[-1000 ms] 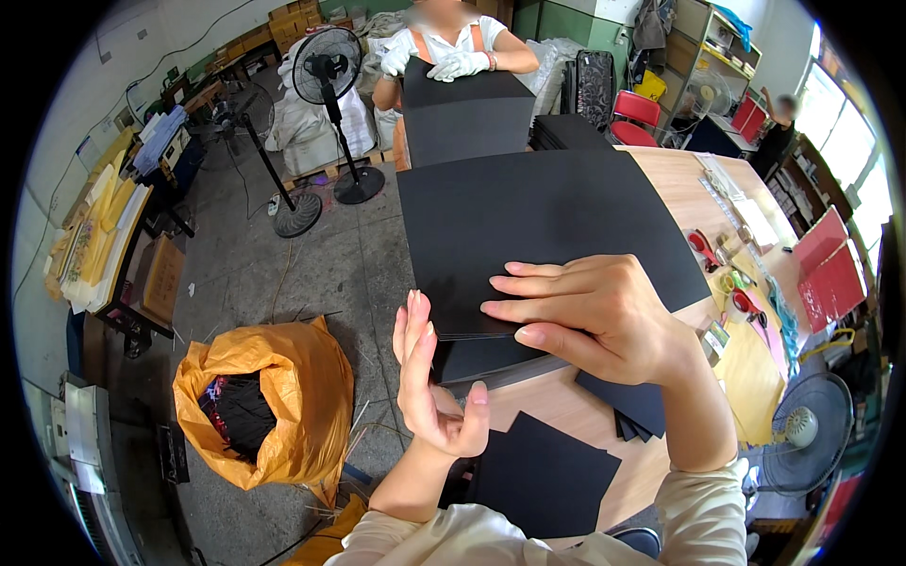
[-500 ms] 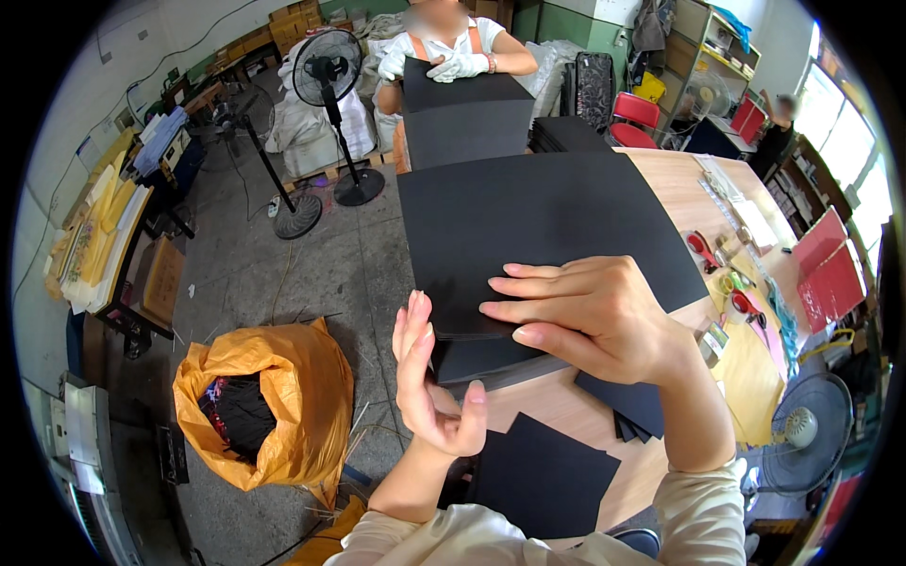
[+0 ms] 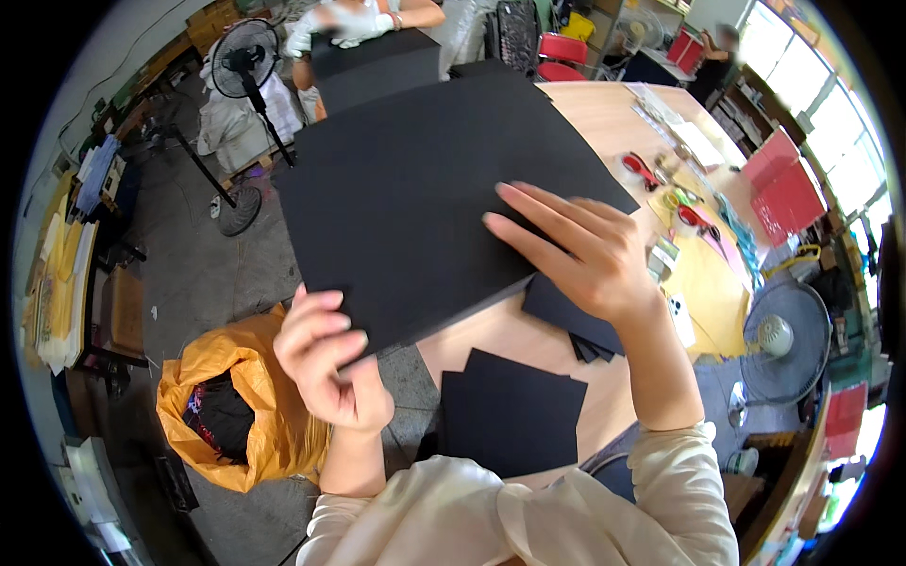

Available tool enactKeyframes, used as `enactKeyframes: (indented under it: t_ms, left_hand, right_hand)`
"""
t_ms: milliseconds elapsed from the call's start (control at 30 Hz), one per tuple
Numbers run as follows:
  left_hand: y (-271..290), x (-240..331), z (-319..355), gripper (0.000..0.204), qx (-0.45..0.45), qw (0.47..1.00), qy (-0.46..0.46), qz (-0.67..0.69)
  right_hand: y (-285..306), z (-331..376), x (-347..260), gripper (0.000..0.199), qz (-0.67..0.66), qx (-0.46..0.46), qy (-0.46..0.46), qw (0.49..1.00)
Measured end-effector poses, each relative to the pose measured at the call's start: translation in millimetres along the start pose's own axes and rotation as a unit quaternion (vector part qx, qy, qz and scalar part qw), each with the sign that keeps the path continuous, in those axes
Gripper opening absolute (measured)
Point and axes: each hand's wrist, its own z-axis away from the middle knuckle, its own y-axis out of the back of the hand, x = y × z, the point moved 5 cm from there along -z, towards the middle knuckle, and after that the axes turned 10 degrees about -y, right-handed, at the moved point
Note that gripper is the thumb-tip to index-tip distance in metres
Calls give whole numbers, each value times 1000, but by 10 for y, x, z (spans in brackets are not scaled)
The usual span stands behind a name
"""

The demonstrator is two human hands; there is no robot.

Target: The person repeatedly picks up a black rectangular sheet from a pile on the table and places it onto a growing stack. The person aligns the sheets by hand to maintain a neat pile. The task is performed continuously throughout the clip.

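Observation:
A large black sheet or thin stack of board (image 3: 415, 198) spans the middle of the view, its near edge tilted toward me. My left hand (image 3: 330, 354) is closed at its near left corner, fingers along the outer edge and thumb below. Stretched fingers of my right hand (image 3: 576, 241) lie over the top surface toward the right, pressing nothing between them. Smaller black sheets (image 3: 510, 415) lie on the table's near edge, and more black pieces (image 3: 571, 316) lie beside my right wrist. What is under the large sheet is mostly hidden.
The wooden table (image 3: 604, 113) carries red-handled scissors (image 3: 694, 222), tape rolls and yellow paper (image 3: 708, 302). An orange sack (image 3: 293, 406) of dark scraps stands on the floor at left. A gloved co-worker's hands (image 3: 354, 28) rest on another black stack opposite. A fan (image 3: 776, 335) stands right.
The large black board has come nearer to me and left, covering the stack edge seen below it. My left hand has closed at its corner. The whole view has shifted.

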Motion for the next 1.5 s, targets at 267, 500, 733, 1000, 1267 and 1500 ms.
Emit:
enactKeyframes:
  t_ms: [267,500,733,1000,1267,1500]
  left_hand:
    - [345,260,2007,33,83,938,330,62]
    - [243,263,4406,82,-203,577,774,164]
    - [-16,180,4449,60,-328,595,732,47]
    - [-318,671,3535,35,-191,677,649,289]
    - [-350,579,2984,11,-316,782,459,280]
    - [-534,622,3581,43,-271,754,527,282]
  right_hand:
    - [179,2328,-1315,29,8,-71,-161,984]
    - [-628,4212,-2435,48,-155,-358,-266,882]
    - [-503,4949,-1515,57,-36,-4,-816,576]
    - [-736,5366,-1368,91,-265,37,-813,518]
    - [67,4729,-1123,28,-542,42,-684,486]
    - [-204,5112,-1242,27,-475,-4,-729,493]
